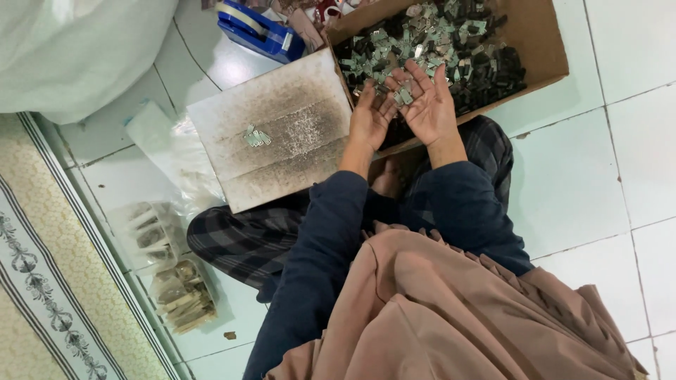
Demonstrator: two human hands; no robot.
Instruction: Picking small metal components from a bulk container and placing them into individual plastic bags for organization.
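Observation:
A cardboard box point(542, 42) full of small black and silvery-green metal parts point(458, 42) stands on the tiled floor in front of my crossed legs. My right hand point(429, 109) is held palm up over the box's near edge, with a few of the small parts point(403, 94) lying on its fingers. My left hand point(370, 119) is curled beside it, fingertips touching those parts. Whether the left hand grips any of them is hidden.
A grey stained board point(282, 105) lies left of the box with a small cluster of parts point(257, 137) on it. A blue tape dispenser point(257, 24) sits beyond. Clear plastic bags of parts point(179, 295) lie at the left by a patterned mat point(42, 281). A white sack point(77, 49) fills the top left.

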